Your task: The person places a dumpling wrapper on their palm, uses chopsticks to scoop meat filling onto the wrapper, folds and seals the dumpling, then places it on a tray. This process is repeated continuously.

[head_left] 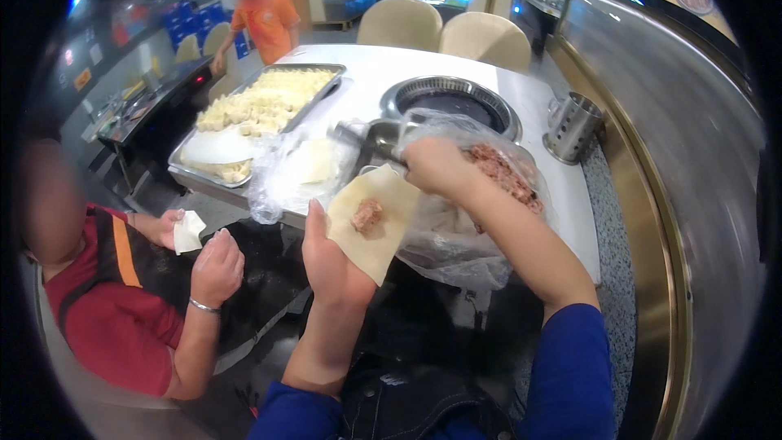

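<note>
On my left hand (332,265) rests a pale wonton wrapper (391,232), with my thumb along its left side and the other fingers hidden behind it. A small lump of pink minced meat (367,213) sits on that wrapper. Closed around a thin metal utensil (371,144) is my right hand (440,167), above a metal container (384,137); blur hides the utensil's tip shape. Just right of this hand, a clear plastic bag (468,257) holds more minced meat (503,175). Left of the container lies a stack of wrappers (314,161) in clear plastic.
A metal tray (338,73) of folded wontons (273,98) stands on the white table (358,61). Behind the bag is a round table burner (452,102). A perforated steel holder (574,126) stands right. A co-worker's hands (216,265) hold a wrapper at left; another person stands beyond.
</note>
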{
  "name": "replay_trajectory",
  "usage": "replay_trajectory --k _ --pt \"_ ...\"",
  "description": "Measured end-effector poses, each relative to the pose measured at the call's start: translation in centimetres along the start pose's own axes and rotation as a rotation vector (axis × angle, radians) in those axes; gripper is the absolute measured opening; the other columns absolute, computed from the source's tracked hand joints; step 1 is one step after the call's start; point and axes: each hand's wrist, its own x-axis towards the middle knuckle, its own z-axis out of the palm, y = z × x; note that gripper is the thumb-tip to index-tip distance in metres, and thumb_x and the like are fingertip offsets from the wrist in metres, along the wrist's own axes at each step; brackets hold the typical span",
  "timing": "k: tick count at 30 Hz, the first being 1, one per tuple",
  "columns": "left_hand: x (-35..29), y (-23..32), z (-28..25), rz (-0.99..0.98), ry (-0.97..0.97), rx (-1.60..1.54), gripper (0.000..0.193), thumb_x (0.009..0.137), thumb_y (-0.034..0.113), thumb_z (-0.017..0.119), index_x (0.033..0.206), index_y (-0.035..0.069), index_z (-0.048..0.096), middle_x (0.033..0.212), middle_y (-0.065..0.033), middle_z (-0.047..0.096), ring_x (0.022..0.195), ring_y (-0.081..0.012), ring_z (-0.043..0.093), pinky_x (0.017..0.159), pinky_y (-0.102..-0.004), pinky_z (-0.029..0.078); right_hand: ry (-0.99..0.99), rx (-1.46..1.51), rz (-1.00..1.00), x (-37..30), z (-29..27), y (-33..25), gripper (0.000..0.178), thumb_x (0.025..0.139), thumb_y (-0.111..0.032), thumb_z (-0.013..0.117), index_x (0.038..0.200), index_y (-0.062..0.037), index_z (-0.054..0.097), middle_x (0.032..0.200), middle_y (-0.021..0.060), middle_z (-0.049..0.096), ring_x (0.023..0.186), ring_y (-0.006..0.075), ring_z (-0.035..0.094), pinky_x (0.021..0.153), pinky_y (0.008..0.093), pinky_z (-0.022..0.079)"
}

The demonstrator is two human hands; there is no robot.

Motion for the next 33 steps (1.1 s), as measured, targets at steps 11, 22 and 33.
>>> replay_trajectory --k 11,22,33 --pt "0.4 0.4 -2.1 -0.028 -0.181 -0.1 0.059 0.095 0.045 0.022 0.125 -0.002 0.042 0.116 -0.0163 0.051 0.105 -0.0308 0.05 0.095 -0.0485 0.037 -0.119 0.004 -0.055 0.3 2.1 -1.5 0.014 0.069 -0.007 0.06 0.08 -0.0041 0.067 0.084 0.017 0.065 0.086 0.0313 0.064 0.073 0.0392 0.052" --pt "0.7 -2.4 0.9 -0.099 -0.112 -0.01 0.058 0.095 0.044 0.02 0.127 -0.001 0.039 0.124 -0.0198 0.047 0.112 -0.0339 0.048 0.097 -0.0469 0.037 0.492 0.855 -0.008 -9.0 -6.0 -0.1 0.03 0.071 -0.019 0.067 0.095 -0.003 0.058 0.089 0.0118 0.057 0.086 0.0301 0.057 0.078 0.0374 0.046" --pt "0.1 -6.1 2.9 -0.241 -0.198 0.005 0.058 0.096 0.044 0.021 0.129 -0.001 0.036 0.126 -0.0159 0.044 0.115 -0.0274 0.047 0.098 -0.0431 0.037 0.438 1.214 0.223 -13.6 -2.8 1.7 0.032 0.077 -0.028 0.068 0.09 0.0009 0.059 0.08 0.0076 0.061 0.074 0.0151 0.058 0.068 0.0286 0.047"
